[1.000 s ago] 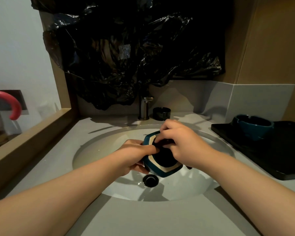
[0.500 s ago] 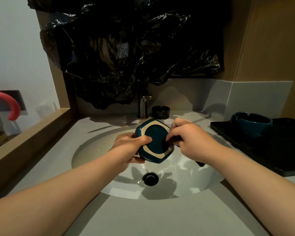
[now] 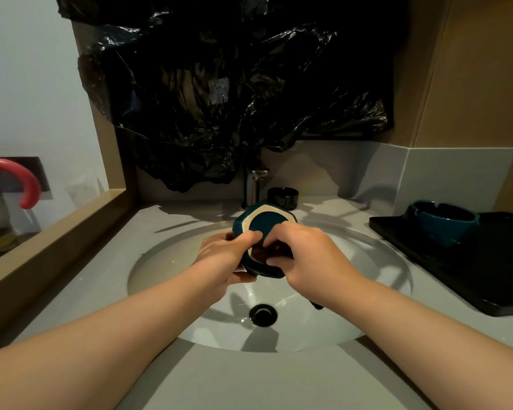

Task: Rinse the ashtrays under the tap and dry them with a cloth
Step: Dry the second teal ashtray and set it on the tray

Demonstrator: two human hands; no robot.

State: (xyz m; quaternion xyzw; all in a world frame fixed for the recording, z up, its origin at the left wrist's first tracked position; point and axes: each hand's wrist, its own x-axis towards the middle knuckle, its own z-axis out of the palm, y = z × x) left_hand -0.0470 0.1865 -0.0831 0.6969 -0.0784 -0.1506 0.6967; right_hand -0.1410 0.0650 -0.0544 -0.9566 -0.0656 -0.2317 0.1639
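I hold a teal hexagonal ashtray (image 3: 267, 221) over the white sink basin (image 3: 172, 261), its underside with a beige ring turned toward me. My left hand (image 3: 227, 257) grips its left edge, thumb on the base. My right hand (image 3: 307, 260) presses a dark cloth (image 3: 271, 251) against the lower part of the base; a cloth end (image 3: 317, 305) hangs below the wrist. The chrome tap (image 3: 253, 184) stands just behind, with no water visible. A second teal ashtray (image 3: 442, 220) sits on the black tray (image 3: 492, 288) at right. A small black ashtray (image 3: 282, 197) stands beside the tap.
A black drain (image 3: 262, 313) lies at the basin bottom. Black plastic sheeting (image 3: 219, 99) covers the wall above the tap. A wooden ledge (image 3: 51, 238) borders the grey counter (image 3: 249, 380) on the left, with a pink hooked handle (image 3: 27, 184) beyond it.
The ashtray has risen toward the tap and turned in my left hand. My right hand with the cloth slid from its right edge onto the lower base.
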